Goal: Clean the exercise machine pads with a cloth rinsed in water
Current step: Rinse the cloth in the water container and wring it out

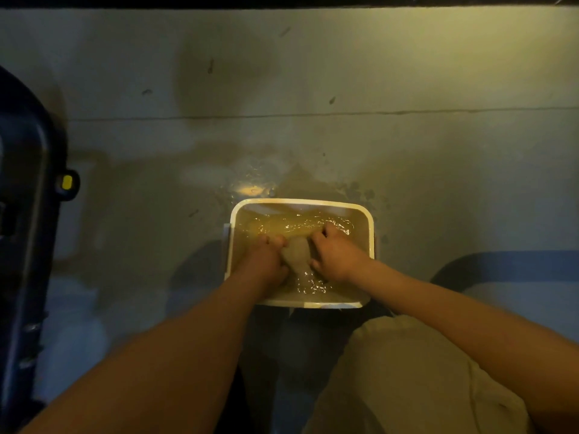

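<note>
Grey concrete floor [407, 73] fills the view, with a thin seam [313, 114] running left to right at the far side. A bulky dark blue object [25, 183] with a small yellow tab [66, 182] stands at the left edge. A blue painted stripe [517, 260] curves on the right.

There are 2 hands: 1 left hand [263, 261] and 1 right hand [336, 255]. There is 1 cloth [297, 255], and both hands hold it. There is 1 white tub [372, 233] with water in it. There is 1 puddle [253, 183] on the floor. There is 1 big dark blue thing [25, 214] at the left, with 1 yellow knob [67, 182] on it. There is 1 blue stripe [517, 256] on the floor and 1 knee [407, 371] in tan trousers.
</note>
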`<state>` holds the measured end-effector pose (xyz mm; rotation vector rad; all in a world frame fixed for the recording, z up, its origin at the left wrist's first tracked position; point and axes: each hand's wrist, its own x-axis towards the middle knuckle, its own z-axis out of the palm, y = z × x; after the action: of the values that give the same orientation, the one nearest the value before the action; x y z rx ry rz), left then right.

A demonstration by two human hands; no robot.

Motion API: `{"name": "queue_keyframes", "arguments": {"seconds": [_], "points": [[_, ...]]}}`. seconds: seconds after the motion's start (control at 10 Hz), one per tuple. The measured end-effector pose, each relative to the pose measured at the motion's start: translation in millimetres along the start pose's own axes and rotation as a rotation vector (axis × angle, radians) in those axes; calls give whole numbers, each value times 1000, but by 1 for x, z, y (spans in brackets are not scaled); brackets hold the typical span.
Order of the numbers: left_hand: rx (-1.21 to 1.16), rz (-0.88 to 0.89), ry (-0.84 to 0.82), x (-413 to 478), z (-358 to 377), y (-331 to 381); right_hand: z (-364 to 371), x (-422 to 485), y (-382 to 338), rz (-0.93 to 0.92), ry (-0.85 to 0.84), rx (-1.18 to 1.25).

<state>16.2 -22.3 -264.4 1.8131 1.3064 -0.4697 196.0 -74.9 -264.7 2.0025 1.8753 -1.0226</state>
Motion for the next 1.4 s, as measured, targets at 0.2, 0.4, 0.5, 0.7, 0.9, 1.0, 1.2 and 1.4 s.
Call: {"name": "queue_keyframes", "arguments": {"seconds": [0.2,0.4,0.5,0.7,0.9,1.0,1.2,1.4], "points": [[-67,-44,65,12,7,-4,20,14,0,55,71,127],[-817,-413,35,17,2,7,13,5,-13,81,-116,731],[-1094,-575,-21,16,-4,14,6,-4,-30,19,-58,885],[-1159,-443,-4,11,6,29,11,-1,-44,-191,273,619],[-1086,-432,-94,3,7,33,17,28,-14,56,246,386],[-1103,-436,59,9,9,20,30,28,-10,230,186,475],[-1299,-475,6,3,1,24,19,13,-42,95,77,733],[-1263,-436,13,9,0,18,10,-4,-49,-276,226,522]]}}
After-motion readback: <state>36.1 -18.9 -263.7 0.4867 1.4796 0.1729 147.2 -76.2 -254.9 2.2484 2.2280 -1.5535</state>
